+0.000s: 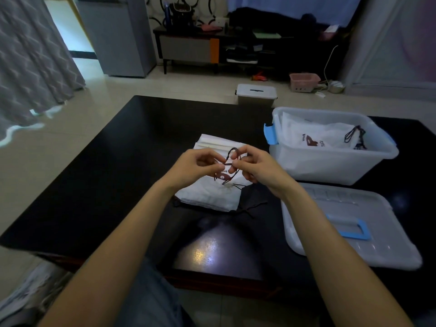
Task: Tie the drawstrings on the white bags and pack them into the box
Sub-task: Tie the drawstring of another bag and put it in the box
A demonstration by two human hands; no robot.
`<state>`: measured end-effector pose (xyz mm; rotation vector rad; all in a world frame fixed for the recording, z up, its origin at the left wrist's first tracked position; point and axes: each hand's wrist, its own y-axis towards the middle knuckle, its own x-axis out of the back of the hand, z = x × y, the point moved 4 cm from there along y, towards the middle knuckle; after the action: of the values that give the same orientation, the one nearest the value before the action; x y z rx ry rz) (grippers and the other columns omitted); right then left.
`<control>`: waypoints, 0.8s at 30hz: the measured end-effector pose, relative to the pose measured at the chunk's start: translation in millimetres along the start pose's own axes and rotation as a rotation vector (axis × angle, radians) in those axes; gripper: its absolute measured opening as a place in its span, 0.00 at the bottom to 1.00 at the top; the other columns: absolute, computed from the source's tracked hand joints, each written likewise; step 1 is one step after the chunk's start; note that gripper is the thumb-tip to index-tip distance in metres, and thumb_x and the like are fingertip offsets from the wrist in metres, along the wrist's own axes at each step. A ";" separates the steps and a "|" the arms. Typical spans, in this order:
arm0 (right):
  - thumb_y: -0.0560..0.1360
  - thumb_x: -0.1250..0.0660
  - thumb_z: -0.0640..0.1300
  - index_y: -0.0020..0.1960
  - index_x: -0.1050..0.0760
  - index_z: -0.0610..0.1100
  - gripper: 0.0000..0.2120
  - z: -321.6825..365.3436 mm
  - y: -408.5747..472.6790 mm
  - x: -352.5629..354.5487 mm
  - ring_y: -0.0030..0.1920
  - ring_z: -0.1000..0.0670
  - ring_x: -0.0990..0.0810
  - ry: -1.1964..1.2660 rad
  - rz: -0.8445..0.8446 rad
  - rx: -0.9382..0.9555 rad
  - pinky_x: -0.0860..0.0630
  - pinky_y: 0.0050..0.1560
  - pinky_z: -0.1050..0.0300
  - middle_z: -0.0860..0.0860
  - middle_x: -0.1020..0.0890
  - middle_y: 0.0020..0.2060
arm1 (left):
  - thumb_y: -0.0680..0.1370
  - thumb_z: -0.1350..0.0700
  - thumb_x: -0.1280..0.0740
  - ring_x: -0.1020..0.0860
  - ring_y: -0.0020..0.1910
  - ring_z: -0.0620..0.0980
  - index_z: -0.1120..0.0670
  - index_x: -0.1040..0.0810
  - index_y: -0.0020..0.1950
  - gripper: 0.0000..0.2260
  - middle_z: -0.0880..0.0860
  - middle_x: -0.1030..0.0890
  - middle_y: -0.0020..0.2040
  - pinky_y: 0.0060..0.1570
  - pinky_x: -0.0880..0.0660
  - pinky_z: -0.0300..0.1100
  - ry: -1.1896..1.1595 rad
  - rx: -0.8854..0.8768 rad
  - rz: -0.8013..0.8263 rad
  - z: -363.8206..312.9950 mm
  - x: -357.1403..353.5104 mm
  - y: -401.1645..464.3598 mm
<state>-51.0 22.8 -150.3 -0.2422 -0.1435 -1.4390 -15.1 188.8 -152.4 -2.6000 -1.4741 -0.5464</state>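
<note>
A pile of white drawstring bags (pixel 208 197) lies on the black table (pixel 122 161). Above it, my left hand (pixel 197 166) and my right hand (pixel 253 167) each pinch the dark drawstring (pixel 232 152) of the top bag, which forms a small loop between my fingers. To the right stands the clear plastic box (pixel 330 171) with blue latches. Inside it lie white bags (pixel 318 135) with their dark strings tied.
The box's clear lid (pixel 377 244) with a blue handle lies flat at the table's front right. On the floor beyond the table are a smaller lidded bin (pixel 256 94) and a pink basket (pixel 304 82). A dark TV cabinet stands at the back.
</note>
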 end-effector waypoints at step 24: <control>0.72 0.29 0.35 0.54 0.22 0.46 0.13 17.7 -8.8 14.7 0.50 0.52 0.17 -0.118 -0.099 0.234 0.21 0.52 0.59 0.49 0.17 0.47 | 0.77 0.61 0.34 0.18 0.48 0.44 0.55 0.22 0.56 0.09 0.52 0.16 0.47 0.52 0.23 0.36 0.066 -0.070 -0.041 -3.4 -34.3 6.8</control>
<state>-57.0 12.0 -129.0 -0.1291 -0.4222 -1.4918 -26.3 156.6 -160.8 -2.5817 -1.5176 -0.6933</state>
